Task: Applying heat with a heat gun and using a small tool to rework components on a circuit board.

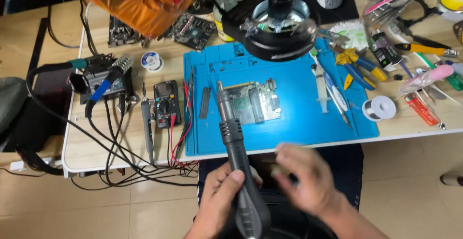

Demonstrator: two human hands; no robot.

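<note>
On the blue mat (308, 118) in the middle of the counter (96, 152) lies a small green board (253, 103). It sits flat, just under the black lens ring (279, 32) of a microscope.

The left hand (219, 198) is closed tight around the dark handle of a heat gun (236, 157). The gun's metal tip points up at the board's left edge and looks very near it, but I cannot tell if it touches. The right hand (304, 176) is blurry. It floats just beside the gun, below the mat's near edge, with its fingers half open, and it seems to hold nothing.

A loose black strip (205, 102) lies on the mat, left of the board. Left of the mat sit a meter (167, 103) with red and black wires and a thin iron (146, 118). Right of the board lie a syringe (322, 87) and a roll of solder (379, 108).

The work looks only just begun. The gun is in hand and aimed, and the board is in place. The tools on the right lie untouched.
</note>
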